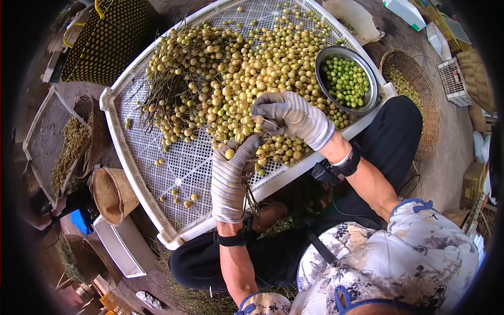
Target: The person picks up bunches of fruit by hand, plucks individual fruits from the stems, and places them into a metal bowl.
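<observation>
My left hand [231, 178], in a striped work glove, is closed round a stemmed bunch of small round yellow fruit [229, 154]; its thin stems [252, 201] hang out below the palm. Close above it, my right hand [286, 115], gloved too, has its fingers bent together at the top of the bunch; what lies between the fingertips is hidden. Both hands are over the near edge of a white perforated tray [142, 168]. Loose yellow fruit [273, 68] is heaped behind them, with a pile of stemmed bunches [178, 73] at the left.
A metal bowl [321, 86] of green fruit stands on the tray's right side. Wicker baskets [428, 89] with fruit are on the floor at the right. A black-and-yellow woven basket [105, 42], a tan bucket [113, 194] and a white bin [126, 244] stand at the left.
</observation>
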The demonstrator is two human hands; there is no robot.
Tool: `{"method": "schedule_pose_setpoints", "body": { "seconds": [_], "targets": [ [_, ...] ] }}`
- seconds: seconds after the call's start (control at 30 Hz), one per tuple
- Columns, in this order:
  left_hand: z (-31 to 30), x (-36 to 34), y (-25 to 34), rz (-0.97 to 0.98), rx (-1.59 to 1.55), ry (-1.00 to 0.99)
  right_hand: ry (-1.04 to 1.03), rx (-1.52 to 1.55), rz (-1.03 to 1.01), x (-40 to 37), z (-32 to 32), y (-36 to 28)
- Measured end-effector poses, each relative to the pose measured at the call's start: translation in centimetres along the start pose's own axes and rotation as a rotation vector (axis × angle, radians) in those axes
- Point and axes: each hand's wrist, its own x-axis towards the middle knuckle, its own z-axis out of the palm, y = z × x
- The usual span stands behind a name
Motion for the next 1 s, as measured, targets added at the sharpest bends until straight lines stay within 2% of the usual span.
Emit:
{"method": "schedule_pose_setpoints", "body": {
  "seconds": [0.13, 0.3, 0.4, 0.43, 0.53, 0.57, 0.67, 0.7, 0.8, 0.83, 0.93, 0.97, 1.0],
  "targets": [
    [0.2, 0.0, 0.1, -0.025, -0.007, -0.021, -0.182, -0.316, -0.239, 0.4, -0.3, 0.4],
    [-0.5, 0.3, -0.5, -0.001, 0.015, -0.02, -0.24, -0.368, -0.091, -0.6, -0.1, -0.8],
    [0.0, 0.4, -0.5, 0.007, 0.019, 0.061, -0.201, -0.388, -0.108, -1.2, -0.3, -1.1],
    [-0.1, 0.4, -0.5, 0.007, -0.018, -0.002, -0.162, -0.487, -0.128, -1.5, -0.2, -1.5],
    [0.5, 0.2, -0.6, -0.002, 0.034, 0.09, -0.073, -0.471, -0.165, -1.7, 0.3, -1.1],
    [0.5, 0.3, -0.6, 0.009, 0.03, 0.066, -0.088, -0.434, -0.175, -2.0, 0.3, -1.5],
    [0.3, 0.2, -0.5, 0.019, 0.01, 0.002, -0.126, -0.026, -0.096, -1.1, -0.6, 0.5],
    [0.1, 0.1, -0.4, 0.005, 0.0, -0.015, -0.182, 0.082, -0.141, -0.6, -0.8, 0.7],
    [0.0, -0.2, 0.0, -0.025, 0.031, -0.023, -0.006, -0.022, -0.135, -0.7, -1.1, 0.3],
    [0.1, -0.2, 0.0, -0.034, 0.082, -0.005, -0.057, -0.064, -0.078, -0.9, -0.8, -0.3],
    [0.4, 0.3, -0.4, -0.079, 0.164, -0.035, -0.249, -0.583, -0.017, -0.7, -0.8, -1.3],
    [-0.2, 0.5, -0.9, -0.103, 0.169, -0.04, -0.364, -0.6, -0.017, -0.1, -1.1, -0.9],
    [-0.4, 0.5, -0.9, -0.126, 0.174, -0.043, -0.424, -0.586, -0.144, -0.3, 0.0, -1.6]
  ]
}}
